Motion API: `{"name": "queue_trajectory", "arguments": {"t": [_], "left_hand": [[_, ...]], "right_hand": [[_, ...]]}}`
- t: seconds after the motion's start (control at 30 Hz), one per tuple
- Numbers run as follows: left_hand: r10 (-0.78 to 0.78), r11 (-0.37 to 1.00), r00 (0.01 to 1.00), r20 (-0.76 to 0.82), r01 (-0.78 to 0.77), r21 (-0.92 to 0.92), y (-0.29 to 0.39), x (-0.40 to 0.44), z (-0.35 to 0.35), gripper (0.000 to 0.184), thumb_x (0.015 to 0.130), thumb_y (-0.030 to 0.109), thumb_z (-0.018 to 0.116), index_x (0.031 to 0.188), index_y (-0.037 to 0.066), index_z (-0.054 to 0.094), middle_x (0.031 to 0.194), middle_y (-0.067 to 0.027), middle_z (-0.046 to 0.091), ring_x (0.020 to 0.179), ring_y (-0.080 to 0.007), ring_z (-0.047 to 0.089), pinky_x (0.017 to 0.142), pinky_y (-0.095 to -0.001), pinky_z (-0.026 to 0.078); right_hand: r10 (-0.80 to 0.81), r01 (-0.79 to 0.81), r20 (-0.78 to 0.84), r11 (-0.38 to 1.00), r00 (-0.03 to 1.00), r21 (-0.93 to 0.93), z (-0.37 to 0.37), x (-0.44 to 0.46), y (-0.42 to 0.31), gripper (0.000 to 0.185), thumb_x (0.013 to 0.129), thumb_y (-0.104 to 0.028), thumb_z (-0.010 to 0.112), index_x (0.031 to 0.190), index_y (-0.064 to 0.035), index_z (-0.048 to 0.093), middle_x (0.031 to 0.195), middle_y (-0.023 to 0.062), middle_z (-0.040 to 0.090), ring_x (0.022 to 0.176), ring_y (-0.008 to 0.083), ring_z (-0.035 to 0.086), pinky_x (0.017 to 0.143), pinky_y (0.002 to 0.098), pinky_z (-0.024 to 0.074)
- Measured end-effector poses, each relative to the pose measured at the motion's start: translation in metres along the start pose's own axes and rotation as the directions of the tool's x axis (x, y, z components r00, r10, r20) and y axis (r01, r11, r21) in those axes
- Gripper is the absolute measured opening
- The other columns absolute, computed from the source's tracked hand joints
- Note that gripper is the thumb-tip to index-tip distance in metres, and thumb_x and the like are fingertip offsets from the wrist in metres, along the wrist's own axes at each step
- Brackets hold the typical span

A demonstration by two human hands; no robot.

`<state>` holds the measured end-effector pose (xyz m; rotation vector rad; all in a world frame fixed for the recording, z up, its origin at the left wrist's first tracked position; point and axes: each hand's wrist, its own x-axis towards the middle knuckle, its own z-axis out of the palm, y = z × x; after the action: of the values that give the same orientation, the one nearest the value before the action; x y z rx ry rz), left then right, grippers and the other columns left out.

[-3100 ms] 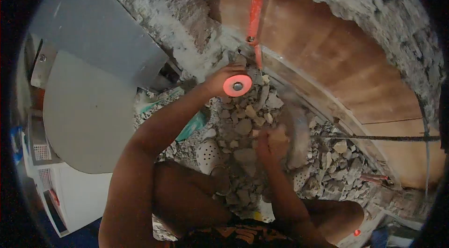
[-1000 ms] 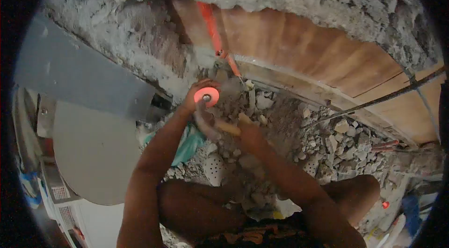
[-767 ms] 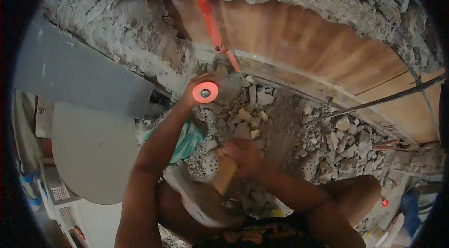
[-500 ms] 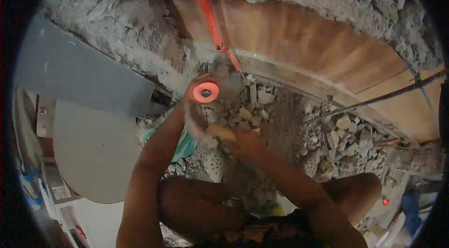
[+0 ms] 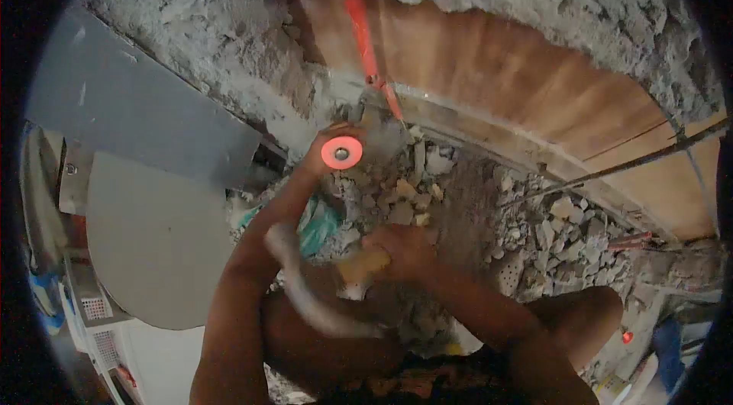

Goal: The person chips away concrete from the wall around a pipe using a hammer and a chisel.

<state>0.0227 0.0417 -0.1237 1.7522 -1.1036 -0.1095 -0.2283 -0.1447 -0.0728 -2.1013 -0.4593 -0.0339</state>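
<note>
My left hand [image 5: 325,147] is wrapped round a chisel [image 5: 341,153], whose round pink-orange guard and metal striking end face up at me. The chisel's tip is hidden below my hand, towards the broken wall. In my right hand [image 5: 403,251] is a hammer [image 5: 317,294], gripped by its light wooden handle. Its long, curved grey head is blurred by motion and hangs over my left thigh, apart from the chisel.
Broken rubble [image 5: 561,233] covers the ground. Ahead stand a rough wall [image 5: 252,46] and a brown panel [image 5: 489,61]. A red bar [image 5: 359,23] leans there, and a dark rod [image 5: 611,168] crosses at right. A grey board [image 5: 137,100] and round panel [image 5: 160,245] are at left.
The hammer has swung back from near the chisel towards my body, and my right hand has dropped slightly. My left hand stays round the chisel. The view has shifted a little.
</note>
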Motion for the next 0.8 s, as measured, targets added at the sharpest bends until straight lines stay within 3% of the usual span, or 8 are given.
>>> {"name": "queue_trajectory", "arguments": {"t": [0.1, 0.17, 0.3, 0.37, 0.47, 0.6, 0.67, 0.8], "left_hand": [[0.096, 0.985, 0.994, 0.051, -0.102, 0.142, 0.004, -0.004, 0.003, 0.044, 0.066, 0.015, 0.079, 0.107, 0.005, 0.065, 0.109, -0.0099, 0.066, 0.096, -0.0263, 0.062, 0.084, -0.0361, 0.048], [-0.004, 1.000, 1.000, 0.005, 0.004, 0.016, 0.009, -0.005, 0.003, 0.044, 0.066, 0.015, 0.079, 0.106, 0.005, 0.066, 0.111, -0.0102, 0.066, 0.098, -0.0259, 0.061, 0.086, -0.0367, 0.047], [0.026, 1.000, 1.000, -0.014, -0.025, 0.016, 0.001, 0.000, -0.002, 0.043, 0.067, 0.015, 0.079, 0.107, 0.005, 0.066, 0.109, -0.0104, 0.066, 0.099, -0.0262, 0.061, 0.087, -0.0376, 0.047], [-0.045, 0.977, 0.996, 0.082, 0.061, -0.206, 0.006, -0.010, -0.003, 0.043, 0.067, 0.015, 0.079, 0.107, 0.004, 0.065, 0.109, -0.0101, 0.066, 0.098, -0.0259, 0.061, 0.087, -0.0383, 0.047], [0.021, 0.995, 0.999, 0.039, -0.025, 0.098, -0.005, -0.011, 0.000, 0.046, 0.064, 0.013, 0.078, 0.108, 0.005, 0.066, 0.108, -0.0096, 0.065, 0.097, -0.0243, 0.061, 0.086, -0.0367, 0.048], [-0.093, 0.992, 0.995, 0.018, 0.091, 0.081, 0.011, -0.009, 0.002, 0.048, 0.063, 0.010, 0.077, 0.109, 0.006, 0.067, 0.107, -0.0089, 0.065, 0.096, -0.0232, 0.061, 0.084, -0.0343, 0.048], [-0.109, 0.994, 0.994, 0.014, 0.108, 0.014, 0.010, -0.010, -0.002, 0.047, 0.064, 0.009, 0.077, 0.110, 0.006, 0.066, 0.107, -0.0090, 0.065, 0.096, -0.0230, 0.061, 0.084, -0.0340, 0.048], [-0.020, 0.999, 0.999, 0.027, 0.019, 0.033, -0.004, -0.012, 0.000, 0.048, 0.066, 0.006, 0.075, 0.112, 0.007, 0.065, 0.106, -0.0095, 0.064, 0.095, -0.0236, 0.062, 0.083, -0.0338, 0.049]], "right_hand": [[-0.425, 0.458, -0.257, 0.885, 0.868, 0.082, -0.006, 0.015, -0.009, 0.032, 0.074, -0.026, 0.070, 0.098, -0.0065, 0.060, 0.085, 0.0160, 0.064, 0.073, 0.0364, 0.065, 0.065, 0.0472, 0.0520], [-0.071, 0.071, 0.040, 0.997, 0.997, 0.007, -0.006, 0.023, 0.023, 0.032, 0.073, -0.025, 0.070, 0.098, -0.0064, 0.060, 0.084, 0.0156, 0.065, 0.073, 0.0362, 0.065, 0.067, 0.0465, 0.0522], [0.527, -0.438, 0.326, 0.844, 0.785, -0.309, -0.010, 0.032, 0.057, 0.032, 0.073, -0.024, 0.070, 0.097, -0.0061, 0.060, 0.084, 0.0151, 0.065, 0.075, 0.0358, 0.065, 0.069, 0.0454, 0.0524], [0.347, -0.319, 0.073, 0.913, 0.935, -0.253, 0.019, 0.000, 0.038, 0.032, 0.072, -0.025, 0.071, 0.096, -0.0072, 0.062, 0.081, 0.0141, 0.065, 0.073, 0.0349, 0.065, 0.065, 0.0452, 0.0527], [0.062, -0.050, 0.078, 0.987, 0.995, -0.151, 0.014, -0.003, 0.000, 0.033, 0.071, -0.025, 0.073, 0.098, -0.0091, 0.062, 0.078, 0.0123, 0.066, 0.072, 0.0335, 0.066, 0.062, 0.0442, 0.0530], [-0.380, 0.401, -0.238, 0.915, 0.894, 0.048, 0.006, 0.016, -0.020, 0.037, 0.068, -0.024, 0.076, 0.100, -0.0096, 0.062, 0.082, 0.0110, 0.066, 0.074, 0.0331, 0.066, 0.061, 0.0437, 0.0528], [-0.081, 0.083, 0.024, 0.989, 0.996, -0.122, 0.009, 0.014, 0.008, 0.035, 0.070, -0.024, 0.075, 0.099, -0.0086, 0.062, 0.082, 0.0105, 0.065, 0.072, 0.0323, 0.065, 0.060, 0.0429, 0.0522], [0.449, -0.288, 0.230, 0.813, 0.864, -0.506, 0.009, 0.019, 0.051, 0.032, 0.072, -0.024, 0.074, 0.096, -0.0070, 0.061, 0.083, 0.0098, 0.064, 0.069, 0.0312, 0.064, 0.059, 0.0419, 0.0515]]}}
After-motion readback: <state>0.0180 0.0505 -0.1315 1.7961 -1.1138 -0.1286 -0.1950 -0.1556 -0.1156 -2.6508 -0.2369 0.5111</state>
